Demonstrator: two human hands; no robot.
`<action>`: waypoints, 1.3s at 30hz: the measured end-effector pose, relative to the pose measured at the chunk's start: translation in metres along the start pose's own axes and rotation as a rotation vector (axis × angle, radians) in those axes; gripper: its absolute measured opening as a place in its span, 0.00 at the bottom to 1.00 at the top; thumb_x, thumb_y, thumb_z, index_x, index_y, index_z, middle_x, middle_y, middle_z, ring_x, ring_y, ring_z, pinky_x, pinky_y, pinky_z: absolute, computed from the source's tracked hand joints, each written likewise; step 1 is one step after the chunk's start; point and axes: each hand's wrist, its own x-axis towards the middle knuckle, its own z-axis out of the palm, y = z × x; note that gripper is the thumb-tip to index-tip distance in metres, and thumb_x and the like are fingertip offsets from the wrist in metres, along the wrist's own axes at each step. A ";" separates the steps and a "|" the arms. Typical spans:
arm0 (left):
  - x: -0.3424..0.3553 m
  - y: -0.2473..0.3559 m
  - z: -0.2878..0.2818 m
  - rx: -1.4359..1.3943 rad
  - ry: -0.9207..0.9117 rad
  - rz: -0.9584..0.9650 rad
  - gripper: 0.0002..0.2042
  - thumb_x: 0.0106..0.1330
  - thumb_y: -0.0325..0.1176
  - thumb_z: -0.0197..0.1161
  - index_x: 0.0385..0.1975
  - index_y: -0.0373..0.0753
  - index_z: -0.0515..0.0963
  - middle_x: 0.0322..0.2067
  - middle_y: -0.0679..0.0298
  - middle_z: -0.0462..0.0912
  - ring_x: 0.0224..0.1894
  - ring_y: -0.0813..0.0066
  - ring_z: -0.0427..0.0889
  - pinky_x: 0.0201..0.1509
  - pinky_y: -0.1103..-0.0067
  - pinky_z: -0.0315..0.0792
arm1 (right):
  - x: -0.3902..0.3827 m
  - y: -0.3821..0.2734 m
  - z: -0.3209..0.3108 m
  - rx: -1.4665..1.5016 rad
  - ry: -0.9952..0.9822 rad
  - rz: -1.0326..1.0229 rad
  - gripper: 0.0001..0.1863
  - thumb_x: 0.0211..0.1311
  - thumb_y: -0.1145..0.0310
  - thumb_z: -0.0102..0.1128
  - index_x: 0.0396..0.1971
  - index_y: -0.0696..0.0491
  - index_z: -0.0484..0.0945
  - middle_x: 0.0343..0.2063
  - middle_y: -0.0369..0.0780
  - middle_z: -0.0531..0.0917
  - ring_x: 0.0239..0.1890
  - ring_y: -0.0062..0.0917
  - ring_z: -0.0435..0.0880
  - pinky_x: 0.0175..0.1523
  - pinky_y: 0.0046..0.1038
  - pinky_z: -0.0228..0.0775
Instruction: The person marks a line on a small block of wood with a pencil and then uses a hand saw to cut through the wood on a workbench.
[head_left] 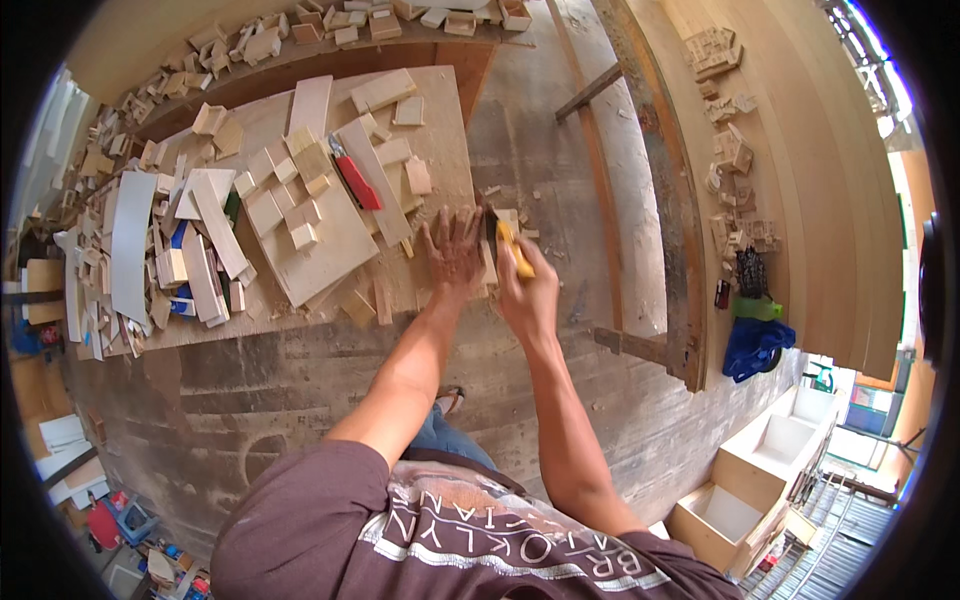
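Observation:
My left hand [455, 248] lies palm down with fingers spread at the right edge of the plywood board [440, 105]. Just right of it, my right hand [528, 287] is wrapped round a yellow-handled tool [522, 258]. A dark, narrow blade-like part of that tool points away from me; its exact kind is unclear. A small pale wood block [508, 217] sits beside the tool's far end. Below the tool, a thin wood strip [488, 262] shows between my hands. Farther left on the board rests a red utility knife [355, 172].
Small wood blocks [285, 195] cover a square panel [330, 262] on the board. Several loose strips [212, 220] pile up at the left. Small wooden pieces line a back shelf [400, 35]. A metal-edged frame [668, 200] runs along the right, with a blue bag [755, 348] beyond.

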 end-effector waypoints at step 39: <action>0.018 -0.012 -0.008 0.016 -0.063 -0.035 0.35 0.70 0.46 0.57 0.77 0.61 0.54 0.75 0.73 0.56 0.80 0.57 0.46 0.78 0.41 0.37 | -0.015 -0.045 -0.024 0.036 -0.089 0.197 0.23 0.72 0.58 0.63 0.55 0.63 0.78 0.33 0.58 0.85 0.31 0.31 0.86 0.38 0.30 0.75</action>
